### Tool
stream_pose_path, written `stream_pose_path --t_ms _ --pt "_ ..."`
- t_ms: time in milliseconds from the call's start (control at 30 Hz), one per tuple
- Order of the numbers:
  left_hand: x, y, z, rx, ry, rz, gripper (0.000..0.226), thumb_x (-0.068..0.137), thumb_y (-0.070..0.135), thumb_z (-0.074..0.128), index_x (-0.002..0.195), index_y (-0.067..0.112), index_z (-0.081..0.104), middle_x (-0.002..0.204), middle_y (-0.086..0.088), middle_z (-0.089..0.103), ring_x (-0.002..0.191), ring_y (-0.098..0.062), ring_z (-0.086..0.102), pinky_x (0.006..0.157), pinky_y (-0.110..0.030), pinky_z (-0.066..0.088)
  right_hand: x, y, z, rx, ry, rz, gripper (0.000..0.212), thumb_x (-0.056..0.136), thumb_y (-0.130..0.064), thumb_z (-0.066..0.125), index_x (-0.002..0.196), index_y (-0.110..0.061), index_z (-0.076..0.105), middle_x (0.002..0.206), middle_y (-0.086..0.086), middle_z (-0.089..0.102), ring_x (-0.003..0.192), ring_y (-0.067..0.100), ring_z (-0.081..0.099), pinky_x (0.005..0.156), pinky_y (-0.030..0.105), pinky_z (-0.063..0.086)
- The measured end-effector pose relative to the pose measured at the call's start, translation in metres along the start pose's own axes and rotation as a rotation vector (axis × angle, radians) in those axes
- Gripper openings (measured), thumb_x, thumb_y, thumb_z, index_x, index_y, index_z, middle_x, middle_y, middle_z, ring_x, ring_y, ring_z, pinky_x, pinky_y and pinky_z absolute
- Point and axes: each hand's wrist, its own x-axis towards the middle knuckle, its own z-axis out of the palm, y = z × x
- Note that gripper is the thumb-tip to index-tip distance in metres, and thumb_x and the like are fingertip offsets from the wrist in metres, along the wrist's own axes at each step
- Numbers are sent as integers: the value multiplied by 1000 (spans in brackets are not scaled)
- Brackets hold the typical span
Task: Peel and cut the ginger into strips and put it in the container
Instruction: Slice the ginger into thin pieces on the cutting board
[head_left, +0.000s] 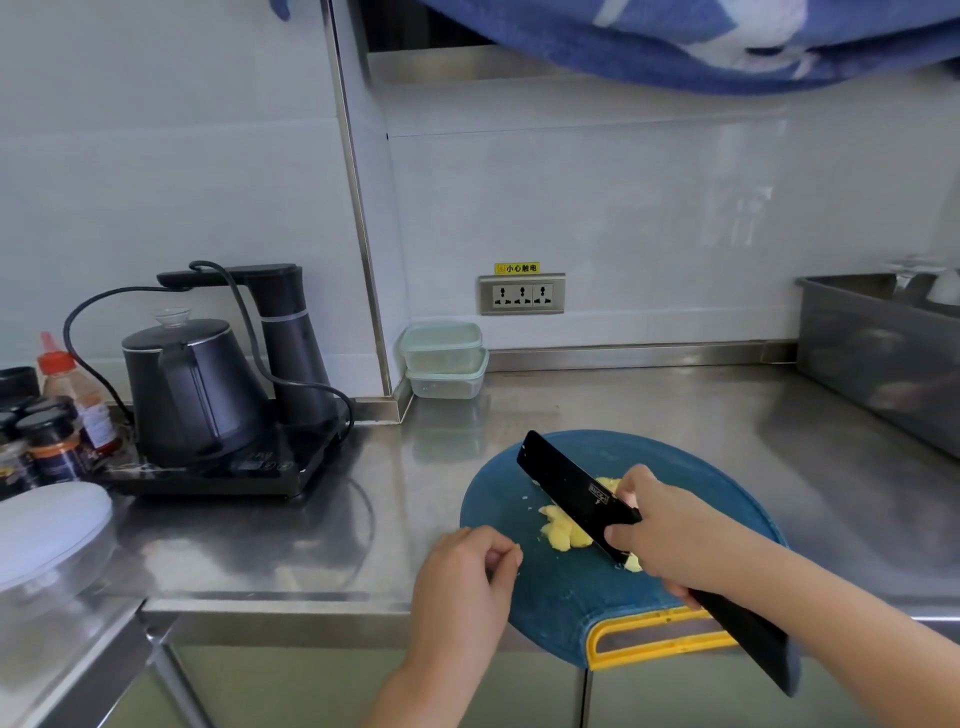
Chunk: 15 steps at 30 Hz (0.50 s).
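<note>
We find the ginger (563, 532) peeled and yellow, lying in a loose pile near the middle of the round blue board (566, 613). A few small scraps lie just beside the pile. The board rests on the steel counter (363, 519), with its yellow handle (649, 644) reaching past the near edge.

The right hand (670, 540) grips the black knife (582, 493) where blade meets grip, its fingers wrapped round it and the forefinger laid against the flat of the blade. The blade slants away to the left, its edge down on the ginger. Pieces show on both sides of it.

The left hand (467, 577) sits at the board's left rim, apart from the pile. Its fingers are curled in, with the thumb against the fingertips. We cannot tell whether they pinch a scrap.

Two clear containers (444, 358) with pale green rims stand stacked at the back wall, well apart from the board. No ginger is visible in them.

A black kettle (192, 384) stands on its base at the left, with spice jars (52, 441) beside it. A socket (522, 294) is set in the wall behind the board. A steel tray (872, 358) stands at the right.
</note>
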Motion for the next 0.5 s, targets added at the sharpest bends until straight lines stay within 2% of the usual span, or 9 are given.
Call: stream_pose_path --t_ms 100,200,333,400,500 --pt "7 5 -7 35 -60 -135 14 90 32 60 78 25 63 70 11 61 71 -4 57 60 -14 42 1 5 -4 51 0 -43 29 97 -18 48 119 -25 31 75 8 56 32 14 45 37 27 45" --pt "12 5 -9 54 -125 -237 19 88 32 62 74 20 62 65 9 60 68 -9 60 64 -25 50 -2 7 -6 83 2 -84 34 97 -15 47 121 -35 33 75 9 60 33 13 45 38 26 46" --pt "20 5 -13 -56 -194 -364 24 86 30 65 74 9 63 68 -3 65 65 -20 65 67 -37 57 -3 6 -4 117 27 -69 28 98 -18 48 122 -27 38 76 6 57 35 13 47 42 26 48" --pt "24 7 -16 -39 -254 -384 28 88 30 62 79 3 62 72 -9 65 62 -20 62 66 -33 56 -4 3 -2 127 38 -58 22 97 -20 48 117 -22 40 75 6 55 35 14 47 42 27 48" --pt "30 9 -20 -30 -364 -426 26 90 30 58 75 10 55 61 -5 54 52 -15 52 55 -24 45 -6 -5 8 100 29 -70 12 97 -21 48 108 -17 44 73 5 52 36 12 45 37 23 41"
